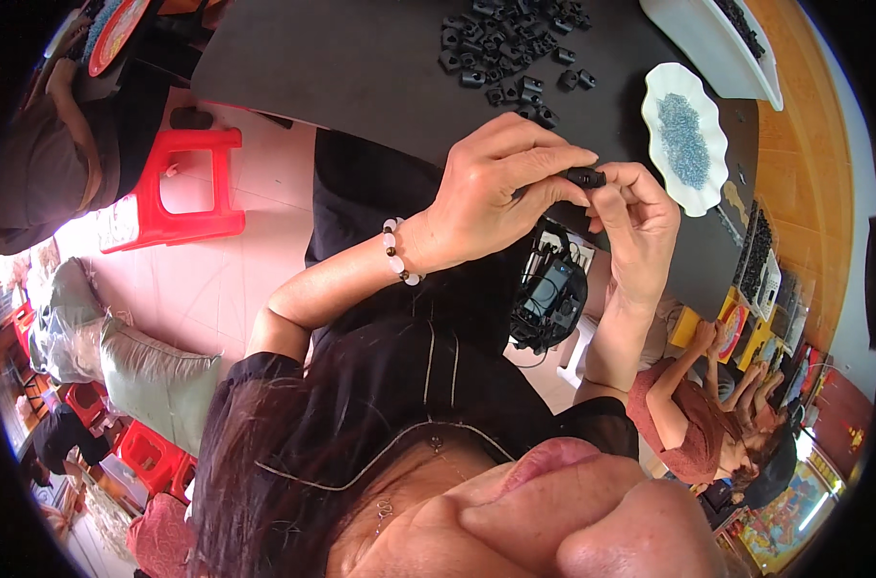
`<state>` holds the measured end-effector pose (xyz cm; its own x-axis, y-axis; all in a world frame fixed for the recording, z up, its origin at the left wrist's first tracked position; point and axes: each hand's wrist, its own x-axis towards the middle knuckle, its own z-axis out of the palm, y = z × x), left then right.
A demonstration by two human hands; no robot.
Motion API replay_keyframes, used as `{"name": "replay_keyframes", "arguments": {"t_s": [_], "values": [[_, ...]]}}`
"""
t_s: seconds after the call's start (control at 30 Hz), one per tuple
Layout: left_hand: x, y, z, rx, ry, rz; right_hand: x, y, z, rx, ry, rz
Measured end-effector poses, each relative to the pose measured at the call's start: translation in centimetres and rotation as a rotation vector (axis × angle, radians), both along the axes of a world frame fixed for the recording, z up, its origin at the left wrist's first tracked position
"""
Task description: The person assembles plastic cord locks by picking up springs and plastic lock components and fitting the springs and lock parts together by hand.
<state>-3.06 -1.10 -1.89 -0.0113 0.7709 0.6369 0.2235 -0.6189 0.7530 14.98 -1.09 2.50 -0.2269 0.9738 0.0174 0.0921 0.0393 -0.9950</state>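
A small black plastic piece [586,177] is held between both hands, just off the near edge of the dark table. My left hand [500,178], with a beaded bracelet at its wrist, pinches one end between thumb and fingers. The fingers of my right hand [635,217] are closed on the other end. Fingertips cover much of the piece, so its full shape is hidden. Beyond the hands lies a loose pile of similar-looking black parts [505,48]. To the right, a white wavy-edged dish [657,159] carries many tiny bluish clear pieces [685,140].
A white bin [707,48] with black parts stands at the far right of the dark table [341,67]. A red stool [231,178] is on the floor at left, near a seated person. Stuffed sacks [158,371] lie behind. Other people work at right.
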Motion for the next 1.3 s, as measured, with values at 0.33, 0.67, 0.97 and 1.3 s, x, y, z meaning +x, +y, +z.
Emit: {"name": "replay_keyframes", "arguments": {"t_s": [0.33,0.67,0.97,1.3], "values": [[-1.0,0.7,0.2,-0.327,-0.172,-0.077,5.2,12.9,8.7,0.621,-0.597,-0.390],[-1.3,1.0,0.3,-0.423,-0.195,-0.149,1.8,13.8,4.1,0.521,-0.979,0.011],[-2.0,1.4,0.0,-0.411,-0.187,-0.139,-0.7,11.3,0.4,0.598,-1.010,0.087],[-0.6,1.5,-0.1,-0.479,-0.353,-0.253,-1.5,4.6,1.9,0.597,-0.605,0.156]]}}
